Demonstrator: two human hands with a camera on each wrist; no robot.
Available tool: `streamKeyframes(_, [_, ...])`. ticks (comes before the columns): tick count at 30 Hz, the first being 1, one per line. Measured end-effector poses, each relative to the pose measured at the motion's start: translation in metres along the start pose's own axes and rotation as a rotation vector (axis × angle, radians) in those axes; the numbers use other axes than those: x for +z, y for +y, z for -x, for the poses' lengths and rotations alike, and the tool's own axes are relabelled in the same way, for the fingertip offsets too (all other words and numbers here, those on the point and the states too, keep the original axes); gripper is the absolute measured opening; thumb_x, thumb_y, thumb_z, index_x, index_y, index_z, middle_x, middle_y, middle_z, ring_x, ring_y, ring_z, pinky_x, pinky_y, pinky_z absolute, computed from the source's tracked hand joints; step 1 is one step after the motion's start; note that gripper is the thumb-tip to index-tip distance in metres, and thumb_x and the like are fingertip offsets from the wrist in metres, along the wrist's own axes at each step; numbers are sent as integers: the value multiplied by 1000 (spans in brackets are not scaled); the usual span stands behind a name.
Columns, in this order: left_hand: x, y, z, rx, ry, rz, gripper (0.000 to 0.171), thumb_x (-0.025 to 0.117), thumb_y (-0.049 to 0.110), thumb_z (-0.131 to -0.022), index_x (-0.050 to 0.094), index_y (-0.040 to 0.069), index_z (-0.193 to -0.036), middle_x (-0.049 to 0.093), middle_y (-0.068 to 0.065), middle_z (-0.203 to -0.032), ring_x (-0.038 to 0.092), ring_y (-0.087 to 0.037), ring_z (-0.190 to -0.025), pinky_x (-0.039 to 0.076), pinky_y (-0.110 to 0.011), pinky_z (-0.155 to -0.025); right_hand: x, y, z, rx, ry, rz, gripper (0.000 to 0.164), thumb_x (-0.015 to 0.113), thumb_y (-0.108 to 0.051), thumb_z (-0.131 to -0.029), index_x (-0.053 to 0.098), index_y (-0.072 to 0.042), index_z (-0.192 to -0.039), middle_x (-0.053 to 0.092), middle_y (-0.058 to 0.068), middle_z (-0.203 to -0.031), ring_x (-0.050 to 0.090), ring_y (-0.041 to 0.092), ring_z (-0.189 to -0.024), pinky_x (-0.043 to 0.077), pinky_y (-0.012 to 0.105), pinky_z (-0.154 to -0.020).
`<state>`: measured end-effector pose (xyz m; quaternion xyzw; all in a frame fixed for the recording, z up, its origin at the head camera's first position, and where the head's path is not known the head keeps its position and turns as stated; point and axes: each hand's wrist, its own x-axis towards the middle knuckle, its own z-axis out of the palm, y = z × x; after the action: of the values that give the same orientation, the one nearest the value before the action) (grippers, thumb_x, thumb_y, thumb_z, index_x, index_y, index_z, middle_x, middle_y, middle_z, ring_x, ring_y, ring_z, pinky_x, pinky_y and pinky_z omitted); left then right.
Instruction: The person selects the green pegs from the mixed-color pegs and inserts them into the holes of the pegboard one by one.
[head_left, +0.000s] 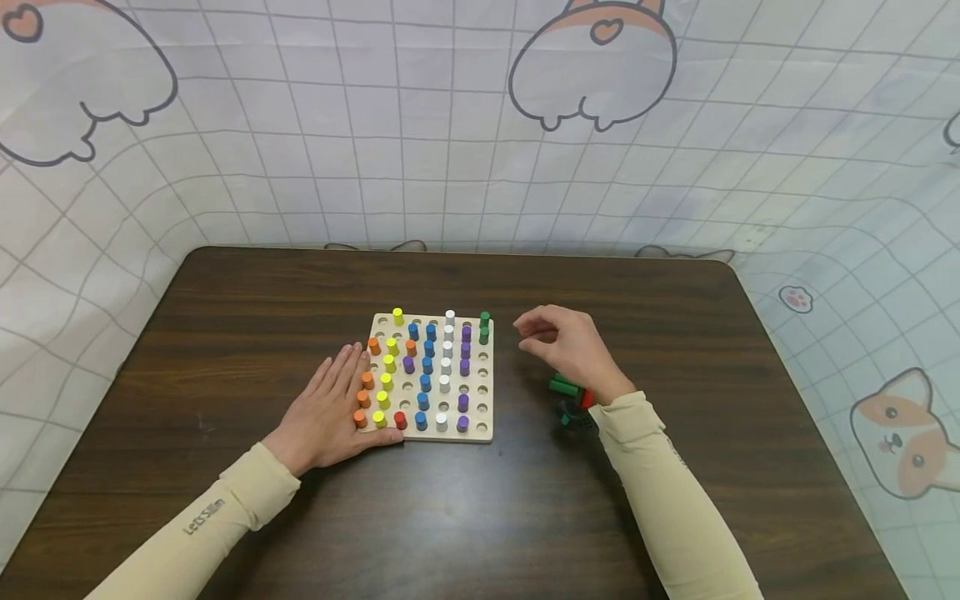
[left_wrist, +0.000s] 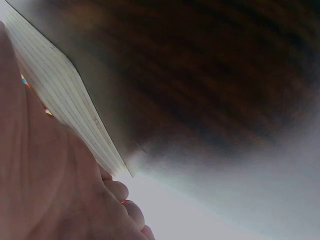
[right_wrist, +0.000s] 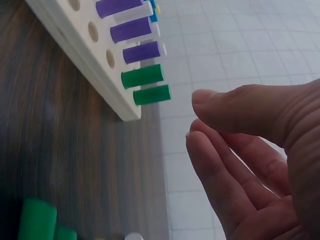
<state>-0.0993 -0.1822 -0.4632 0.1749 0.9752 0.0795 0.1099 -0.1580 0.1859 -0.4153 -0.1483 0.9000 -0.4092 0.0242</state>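
Observation:
A pale wooden pegboard (head_left: 474, 354) holds upright pegs in columns of orange, yellow, blue, white, purple and green. Along its left side and front left corner lies my left hand (head_left: 326, 412), fingers straight, thumb against the front edge. In the left wrist view, that hand (left_wrist: 50, 170) covers part of the board's side (left_wrist: 75, 105). Right of the board, my right hand (head_left: 573, 346) hovers with fingers bent and a gap between thumb and fingertips, holding nothing. Two green pegs (right_wrist: 152, 94) stand in the board's far right corner, apart from the right hand (right_wrist: 240, 160).
Loose green pegs (head_left: 564, 385) and a red peg (head_left: 587, 400) lie on the dark wooden table (head_left: 247, 325), close to the right wrist and partly hidden by it. Behind the table hangs a white gridded cloth (head_left: 420, 183) with cartoon animals.

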Motion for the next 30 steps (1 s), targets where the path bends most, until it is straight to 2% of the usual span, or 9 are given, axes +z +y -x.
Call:
streamKeyframes(7, [1,0,0,-1,1,13,126,53,87,-83,13,-1,-165,9,-20,-175,9,-40,-164,11,-59,-133,-7,7,10,-37,-45,63,27,78,-10,-91,74,-8,-118,76,11,-115,75,23,-102,62,44,-95])
streamKeyframes(15, [-1,2,3,3,16,23,124,55,85,-84,15,-1,-164,12,-21,-175,12,-41,-163,13,-60,-133,-11,17,24,-54,-105,149,29,79,-8,-90,74,-8,-119,78,10,-116,76,22,-101,62,43,-93])
streamKeyframes(24, [-1,1,1,-2,-3,10,126,53,86,-84,13,-1,-165,9,-21,-175,10,-40,-163,11,-59,-134,-17,21,36,-44,-157,265,30,80,-12,-90,74,-10,-119,77,6,-116,74,23,-104,62,44,-93])
streamKeyframes(30, [-1,1,0,-2,-6,13,126,53,86,-84,12,-1,-165,8,-21,-175,10,-41,-163,10,-59,-133,-19,23,42,-32,-182,289,31,82,-12,-89,75,-10,-119,78,6,-114,74,23,-103,62,45,-94])
